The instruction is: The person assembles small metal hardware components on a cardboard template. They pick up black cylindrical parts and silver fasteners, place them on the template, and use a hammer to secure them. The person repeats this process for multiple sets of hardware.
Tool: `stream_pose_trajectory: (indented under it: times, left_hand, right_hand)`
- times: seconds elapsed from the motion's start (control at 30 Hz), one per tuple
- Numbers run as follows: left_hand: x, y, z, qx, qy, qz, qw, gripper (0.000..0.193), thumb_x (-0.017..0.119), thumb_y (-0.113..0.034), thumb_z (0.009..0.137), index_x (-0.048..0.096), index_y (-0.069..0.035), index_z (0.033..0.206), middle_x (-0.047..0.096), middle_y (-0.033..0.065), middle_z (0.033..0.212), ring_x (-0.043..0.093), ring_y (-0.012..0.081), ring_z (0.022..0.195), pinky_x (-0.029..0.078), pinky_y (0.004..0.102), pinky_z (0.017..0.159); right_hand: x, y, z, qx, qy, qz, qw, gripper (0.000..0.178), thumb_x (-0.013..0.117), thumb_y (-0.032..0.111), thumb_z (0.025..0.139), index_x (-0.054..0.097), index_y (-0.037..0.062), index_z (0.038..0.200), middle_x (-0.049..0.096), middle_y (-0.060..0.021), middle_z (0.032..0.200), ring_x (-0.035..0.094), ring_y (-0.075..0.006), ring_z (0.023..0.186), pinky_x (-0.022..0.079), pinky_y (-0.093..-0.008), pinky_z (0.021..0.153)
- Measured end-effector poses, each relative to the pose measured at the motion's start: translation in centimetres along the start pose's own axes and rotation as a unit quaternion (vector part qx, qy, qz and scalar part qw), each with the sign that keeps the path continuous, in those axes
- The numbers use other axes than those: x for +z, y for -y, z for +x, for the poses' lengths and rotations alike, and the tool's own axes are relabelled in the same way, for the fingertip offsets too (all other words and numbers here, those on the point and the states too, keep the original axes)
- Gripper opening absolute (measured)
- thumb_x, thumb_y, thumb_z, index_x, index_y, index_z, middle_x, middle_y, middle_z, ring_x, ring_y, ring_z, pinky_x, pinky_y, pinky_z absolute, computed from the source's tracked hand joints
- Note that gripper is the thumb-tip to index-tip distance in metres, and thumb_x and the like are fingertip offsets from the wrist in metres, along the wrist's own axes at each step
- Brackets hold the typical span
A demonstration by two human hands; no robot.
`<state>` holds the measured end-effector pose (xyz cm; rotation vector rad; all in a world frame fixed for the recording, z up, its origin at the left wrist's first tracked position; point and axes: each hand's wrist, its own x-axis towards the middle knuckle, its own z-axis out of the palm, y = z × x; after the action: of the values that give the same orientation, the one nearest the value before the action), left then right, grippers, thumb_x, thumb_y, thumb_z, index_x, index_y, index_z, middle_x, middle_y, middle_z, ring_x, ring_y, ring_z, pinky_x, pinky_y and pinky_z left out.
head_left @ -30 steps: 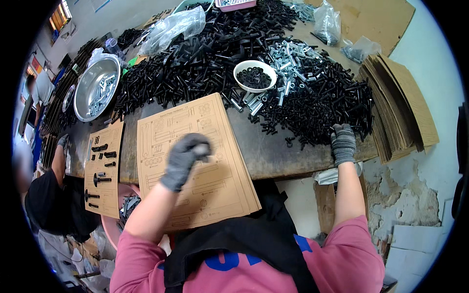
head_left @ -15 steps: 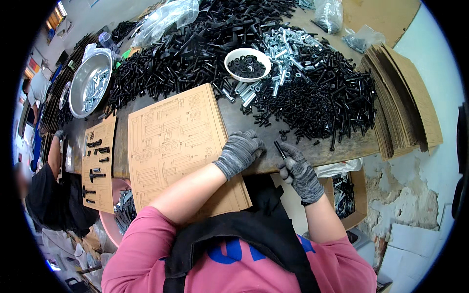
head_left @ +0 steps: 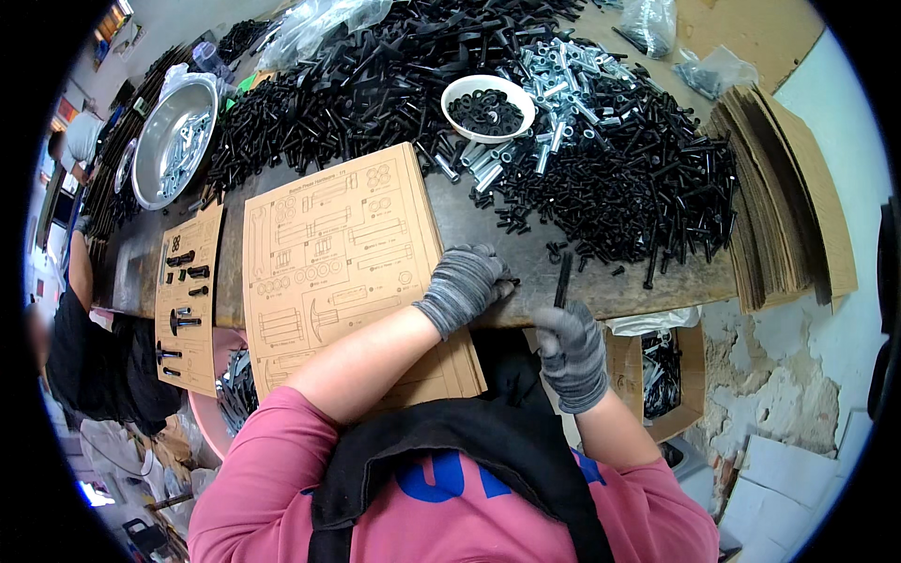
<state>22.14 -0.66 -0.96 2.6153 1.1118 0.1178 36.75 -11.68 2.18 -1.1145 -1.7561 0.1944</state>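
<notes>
My left hand (head_left: 462, 289), in a grey knitted glove, is curled at the table's front edge beside the printed cardboard stack. Its fingers are closed, and a small dark piece shows at the fingertips, too little of it to name. To its right, my gloved right hand (head_left: 571, 357) grips a long black bolt (head_left: 563, 281) that points up and away from me; the fingers are partly blurred. The stack of brown cardboard sheets (head_left: 328, 235), printed with hardware drawings, lies under my left forearm. Beyond my hands spreads a heap of small black screws (head_left: 610, 206).
A white bowl (head_left: 524, 98) of black washers stands among silver sleeves (head_left: 563, 75). At left are a metal basin (head_left: 141, 169) and a card with black hardware (head_left: 202, 328). Cardboard sheets (head_left: 751, 206) stand at right above an open box (head_left: 694, 375). A co-worker (head_left: 103, 366) is at left.
The long bolt in my right hand has swung from slanting to nearly upright, and that hand has moved slightly down. My left hand stays near the same place, fingers curled.
</notes>
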Motion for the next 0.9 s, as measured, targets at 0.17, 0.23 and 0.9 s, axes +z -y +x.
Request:
stream_pose_trajectory:
  times: [0.17,0.23,0.9]
  left_hand:
    - [0.0,-0.2,1.0,-0.018,0.008,0.021,1.000,0.025,0.058,-0.033,0.076,0.066,-0.012,0.088,0.059,0.0098,0.083,0.057,0.0251,0.079,0.046,0.0350,0.072]
    - [-0.7,-1.0,0.3,-0.041,0.036,0.015,0.998,0.026,0.058,-0.034,0.076,0.066,-0.013,0.088,0.059,0.0100,0.082,0.057,0.0250,0.079,0.046,0.0348,0.072]
    - [-4.5,-0.2,-1.8,-0.163,0.075,-0.697,0.695,0.025,0.057,-0.015,0.082,0.058,0.001,0.101,0.060,0.0085,0.087,0.059,0.0166,0.078,0.049,0.0271,0.066]
  right_hand:
    - [2.3,-1.5,-3.3,0.130,0.047,0.005,0.990,0.011,0.054,0.006,0.077,0.056,0.0085,0.088,0.056,-0.0116,0.075,0.056,-0.0301,0.069,0.046,-0.0354,0.058]
    - [1.8,-1.2,-3.5,0.036,0.037,-0.104,0.993,0.012,0.054,0.006,0.077,0.057,0.0084,0.088,0.057,-0.0118,0.077,0.057,-0.0300,0.071,0.046,-0.0349,0.059]
    - [1.8,-5.5,-1.1,0.182,0.198,-0.136,0.954,0.017,0.052,0.017,0.082,0.059,0.0079,0.094,0.060,-0.0123,0.088,0.057,-0.0297,0.078,0.047,-0.0375,0.068]
